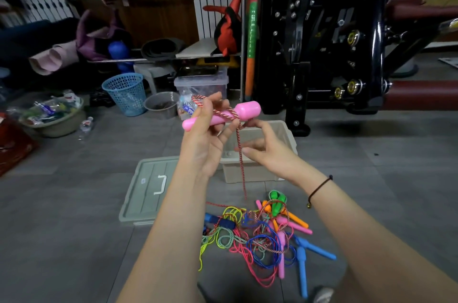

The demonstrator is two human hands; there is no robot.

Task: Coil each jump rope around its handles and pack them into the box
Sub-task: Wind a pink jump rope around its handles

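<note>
We are in the coiling step of the first rope. Our left hand is raised over the open beige box, its fingers curled round a pink handle that carries a few turns of red-and-white cord. Whether a second handle sits behind the first, we cannot tell. Our right hand takes the cord just below the handle, pinched between thumb and bent fingers. From there it hangs down to the floor and runs into the tangled pile of jump ropes lying near us. The box's lid lies flat beside the box.

Nothing shows packed in the box, so we judge the task barely begun. Next we need to draw slack free of the tangle, carry it round the handle in even turns, and keep tension so that the wraps do not slip.
</note>
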